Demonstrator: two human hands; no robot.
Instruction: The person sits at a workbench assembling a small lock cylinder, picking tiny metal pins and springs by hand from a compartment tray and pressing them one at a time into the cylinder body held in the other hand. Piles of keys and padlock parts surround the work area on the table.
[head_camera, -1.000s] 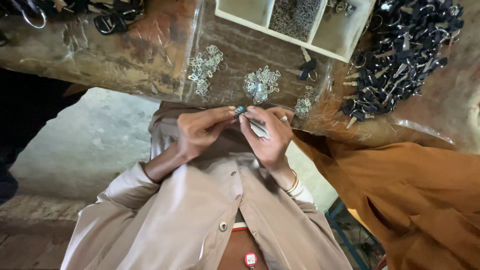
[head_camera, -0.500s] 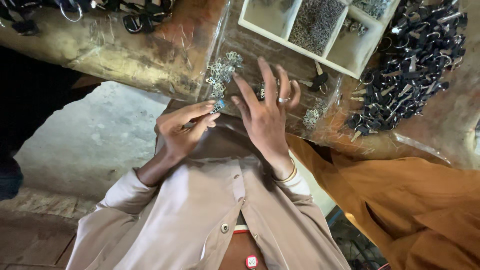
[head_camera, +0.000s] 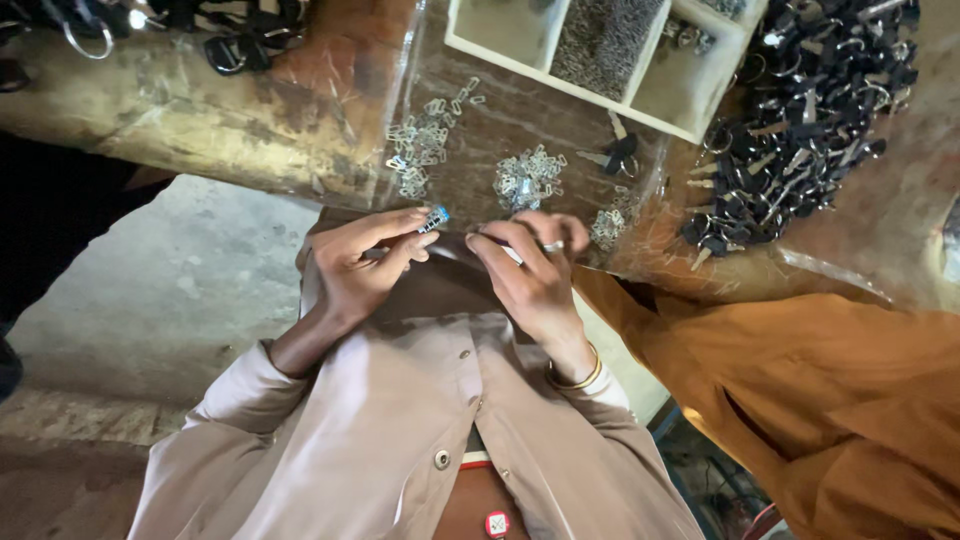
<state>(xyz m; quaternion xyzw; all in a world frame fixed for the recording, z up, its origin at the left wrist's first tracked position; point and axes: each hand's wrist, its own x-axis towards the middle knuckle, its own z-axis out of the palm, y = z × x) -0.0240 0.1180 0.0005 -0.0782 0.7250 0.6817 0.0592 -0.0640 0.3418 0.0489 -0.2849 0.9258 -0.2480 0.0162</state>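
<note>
Half a second ago the right hand (head_camera: 530, 275) lay spread flat over the tabletop (head_camera: 220, 110) with its fingers stretched toward the metal clips; now it has drawn back to the near edge and curled, thumb and forefinger pinched together close to the left hand. What that pinch holds is too small to make out. The left hand (head_camera: 365, 265) has barely moved: it still grips a small blue-tipped part (head_camera: 434, 218) between thumb and fingertips, held just off the tabletop edge.

Two loose heaps of small silvery clips (head_camera: 524, 180) lie on the tabletop just beyond the hands, the left heap (head_camera: 425, 145) more scattered. A dark key (head_camera: 618, 152) lies beside them. Farther out stands a white divided tray (head_camera: 640, 100): its middle compartment is full of fine grey metal pieces (head_camera: 605, 35), the left one looks bare, and the right one holds a few rings. A large pile of black key fobs with rings (head_camera: 800, 110) spreads to the right of the tray.
</note>
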